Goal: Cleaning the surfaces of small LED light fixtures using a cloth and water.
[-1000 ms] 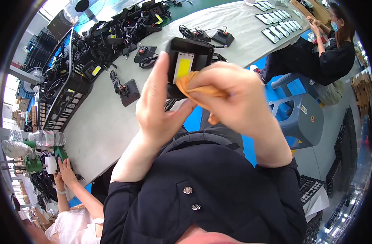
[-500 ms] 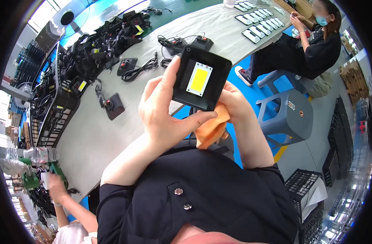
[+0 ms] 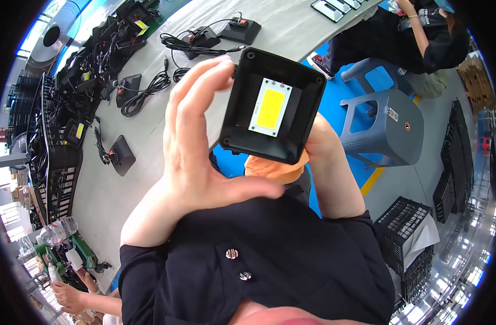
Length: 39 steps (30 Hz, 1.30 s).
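A square black LED lamp housing (image 3: 236, 111) hangs in front of my chest, its open face toward me. Inside it sits a white-edged LED panel (image 3: 271, 107) with a yellow centre. My right hand (image 3: 319, 136) grips the housing from behind at its right side; most of those fingers are hidden. An orange cloth (image 3: 275, 169) bunches under the housing, beside that hand. At the housing's left, my left hand (image 3: 191, 146) is open, fingers stretched up and thumb spread below. Its fingertips come close to the housing's upper left edge; whether they touch I cannot tell.
Lamps with coiled cables (image 3: 199, 40) lie on the pale table (image 3: 104, 197), beside a heaped black pile (image 3: 104, 54). A grey stool (image 3: 402, 127) and black crate (image 3: 402, 216) stand right. Co-workers sit at upper right (image 3: 405, 38) and work at lower left (image 3: 74, 298).
My left hand has loosened from the housing, its thumb dropping away from the lower edge. The housing appears larger and slightly lower. The view has shifted, and the lower-left co-worker's hands have moved.
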### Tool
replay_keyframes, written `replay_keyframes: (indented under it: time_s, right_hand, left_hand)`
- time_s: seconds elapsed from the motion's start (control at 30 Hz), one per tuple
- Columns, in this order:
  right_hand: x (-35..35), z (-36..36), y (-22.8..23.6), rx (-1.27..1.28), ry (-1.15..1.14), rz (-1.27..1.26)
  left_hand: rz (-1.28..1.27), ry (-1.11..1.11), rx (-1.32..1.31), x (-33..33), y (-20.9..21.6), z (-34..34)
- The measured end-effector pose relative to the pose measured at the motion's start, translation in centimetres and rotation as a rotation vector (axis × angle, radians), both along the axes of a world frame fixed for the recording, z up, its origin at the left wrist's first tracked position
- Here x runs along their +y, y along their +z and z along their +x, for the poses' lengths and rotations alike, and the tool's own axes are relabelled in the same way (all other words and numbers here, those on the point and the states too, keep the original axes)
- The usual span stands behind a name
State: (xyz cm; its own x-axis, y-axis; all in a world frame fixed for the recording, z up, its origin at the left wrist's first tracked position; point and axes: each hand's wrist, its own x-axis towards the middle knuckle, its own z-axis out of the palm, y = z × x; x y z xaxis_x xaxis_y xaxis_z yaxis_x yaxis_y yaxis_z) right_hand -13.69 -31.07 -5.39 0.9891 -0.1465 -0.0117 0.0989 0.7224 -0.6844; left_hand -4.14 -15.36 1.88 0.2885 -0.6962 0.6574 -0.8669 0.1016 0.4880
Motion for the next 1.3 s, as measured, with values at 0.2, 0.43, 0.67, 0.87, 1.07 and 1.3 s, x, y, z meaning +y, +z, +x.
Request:
replay_keyframes:
  time_s: [0.2, 0.43, 0.67, 0.87, 1.07, 1.3]
  right_hand:
    - [-2.6, -0.3, -1.7, -0.092, 0.13, 0.005]
    - [-4.2, -0.4, -2.3, 0.023, 0.163, 0.144]
    - [-5.5, -1.1, -5.0, -0.145, 0.147, 0.197]
    - [-1.5, -0.9, -0.8, 0.095, 0.01, 0.131]
    - [2.6, 0.3, 1.6, 0.138, 0.274, -0.12]
    - [9.0, 0.9, 4.1, 0.079, 0.398, -0.201]
  left_hand:
    - [0.263, 0.38, -0.587, -1.5, -4.2, 8.1]
    - [0.606, 0.331, -0.786, -4.9, -8.1, 14.1]
    - [0.648, 0.476, -0.755, -2.7, -8.3, 19.0]
    - [0.352, 0.232, 0.014, 0.3, -3.1, 11.7]
    - [0.103, -0.217, 0.54, 4.9, 0.2, 0.2]
    - [-0.15, 0.044, 0.379, 12.5, -1.2, -2.2]
